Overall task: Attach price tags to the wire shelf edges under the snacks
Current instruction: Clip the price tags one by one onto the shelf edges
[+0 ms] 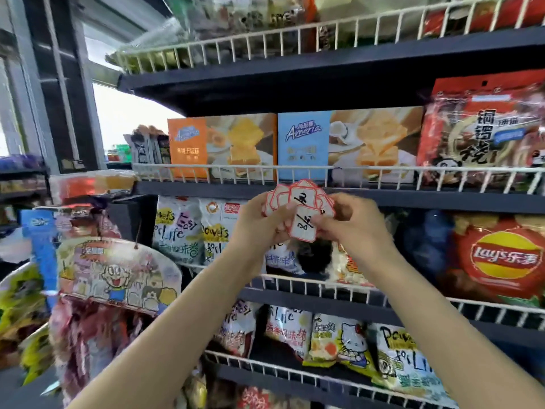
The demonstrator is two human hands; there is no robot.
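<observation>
A fanned bunch of white price tags [298,196] with red borders and handwritten numbers is held up in front of the shelves. My left hand [259,224] grips the bunch from the left. My right hand [351,222] pinches one tag [305,228] at the front of the bunch. The hands sit just below the white wire shelf edge [236,169] that runs under the orange cracker box [221,146] and the blue cracker box [348,146]. No tag is seen on that wire edge.
A lower wire edge [324,286] fronts snack bags and a red Lay's bag [501,258]. Another wire edge [295,373] lies below it. A hanging display of snack packs [118,273] stands at the left. A red noodle bag [483,131] is at the upper right.
</observation>
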